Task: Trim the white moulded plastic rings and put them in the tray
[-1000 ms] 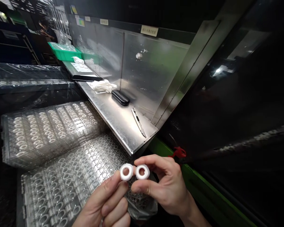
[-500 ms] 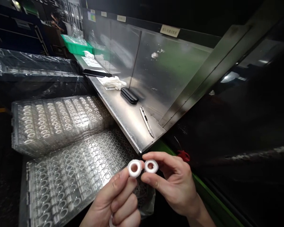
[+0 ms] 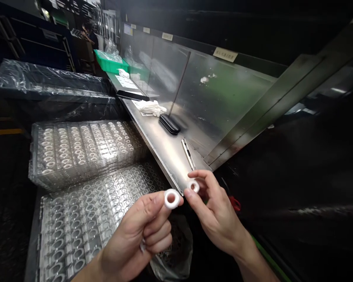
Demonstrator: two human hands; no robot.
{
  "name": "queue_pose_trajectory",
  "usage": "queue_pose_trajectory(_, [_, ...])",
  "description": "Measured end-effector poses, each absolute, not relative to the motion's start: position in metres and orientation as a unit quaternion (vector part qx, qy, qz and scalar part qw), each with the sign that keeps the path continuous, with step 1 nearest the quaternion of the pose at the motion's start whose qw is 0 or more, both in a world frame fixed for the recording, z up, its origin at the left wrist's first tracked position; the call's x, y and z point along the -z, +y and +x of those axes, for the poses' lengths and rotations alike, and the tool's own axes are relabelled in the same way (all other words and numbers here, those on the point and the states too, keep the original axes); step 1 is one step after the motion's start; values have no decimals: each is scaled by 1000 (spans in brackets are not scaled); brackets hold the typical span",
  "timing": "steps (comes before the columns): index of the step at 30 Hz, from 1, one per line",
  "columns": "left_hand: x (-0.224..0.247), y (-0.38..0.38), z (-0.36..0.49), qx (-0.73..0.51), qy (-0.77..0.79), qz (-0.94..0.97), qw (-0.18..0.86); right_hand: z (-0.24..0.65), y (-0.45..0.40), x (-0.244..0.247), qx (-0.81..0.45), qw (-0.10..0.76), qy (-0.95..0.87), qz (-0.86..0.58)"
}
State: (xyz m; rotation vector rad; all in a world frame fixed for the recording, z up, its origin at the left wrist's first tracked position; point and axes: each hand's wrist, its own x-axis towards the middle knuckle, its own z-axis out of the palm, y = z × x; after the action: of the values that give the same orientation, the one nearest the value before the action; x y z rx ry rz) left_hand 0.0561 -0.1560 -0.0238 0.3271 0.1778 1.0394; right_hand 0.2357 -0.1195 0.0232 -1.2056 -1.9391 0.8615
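Observation:
Between thumb and index finger, my left hand [image 3: 144, 231] pinches a white ring [image 3: 171, 199], its hole facing me. Something small and pale shows at the curled lower fingers of that hand, too little of it to name. Just to the right and slightly higher, my right hand [image 3: 216, 207] grips a second white ring [image 3: 193, 187] between thumb and fingers. The two rings are apart. Both are held in the air at the near corner of a metal ledge [image 3: 161, 154], where a slim utility knife [image 3: 188, 154] lies close to my right fingers.
To the left sits a clear tray stack [image 3: 88, 149] filled with white rings; nearer is another clear tray [image 3: 82, 223] with round pockets. A plastic bag [image 3: 176, 250] hangs below my hands. Along the ledge are a black case [image 3: 170, 123], white gloves [image 3: 150, 107] and a green bin [image 3: 111, 62].
My right hand has moved up and away from the left, turning its ring. The left hand has risen slightly with its ring. The view has shifted, moving the surroundings rightward.

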Motion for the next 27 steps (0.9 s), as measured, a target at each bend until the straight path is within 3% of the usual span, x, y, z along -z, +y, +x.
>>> queue_pose_trajectory(5, [15, -141, 47, -491, 93, 161, 851, 230, -86, -30, -76, 185, -824, -530])
queue_pose_trajectory(10, [14, -137, 43, -489, 84, 137, 858, 226, -69, -20, -35, 131, -800, -585])
queue_pose_trajectory(12, [15, -136, 43, -489, 88, 135, 857, 228, -72, -19, -47, 152, -793, -588])
queue_pose_trajectory(17, [15, -135, 47, -488, 73, 136, 859, 233, -101, -37, -224, 343, -785, -465])
queue_pose_trajectory(19, [14, -135, 49, -482, 71, 141, 862, 231, -112, -46, -279, 361, -795, -400])
queue_pose_trajectory(27, [10, -139, 53, -471, 103, 151, 863, 216, -114, -44, -279, 399, -808, -331])
